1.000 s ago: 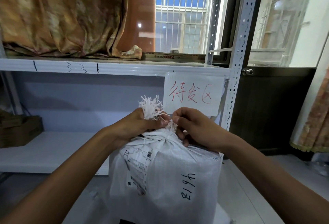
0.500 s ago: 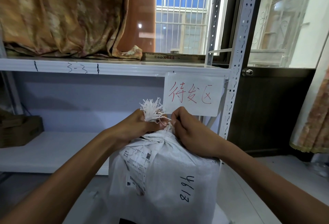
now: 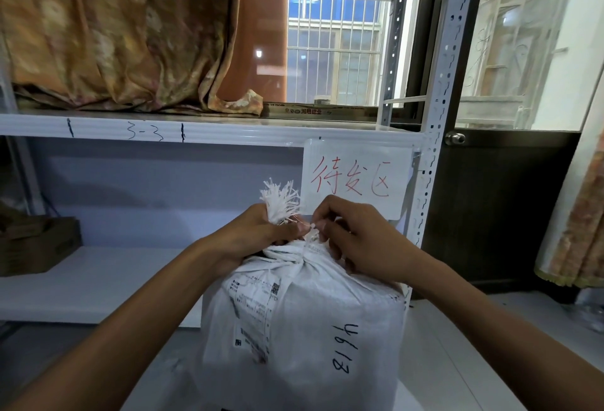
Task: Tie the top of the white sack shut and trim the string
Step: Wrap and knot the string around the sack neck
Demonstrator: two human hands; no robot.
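We see a white sack (image 3: 304, 322) standing in front of a metal shelf (image 3: 209, 131). Its top is bunched into a neck, and a frayed white tuft (image 3: 280, 196) sticks up above it. Our left hand (image 3: 251, 237) is closed tight around the neck, just under the tuft. Our right hand (image 3: 356, 237) is beside it, and its fingertips (image 3: 322, 222) pinch a thin white string (image 3: 309, 234) at the neck. A paper sign (image 3: 354, 177) with red writing hangs behind our hands.
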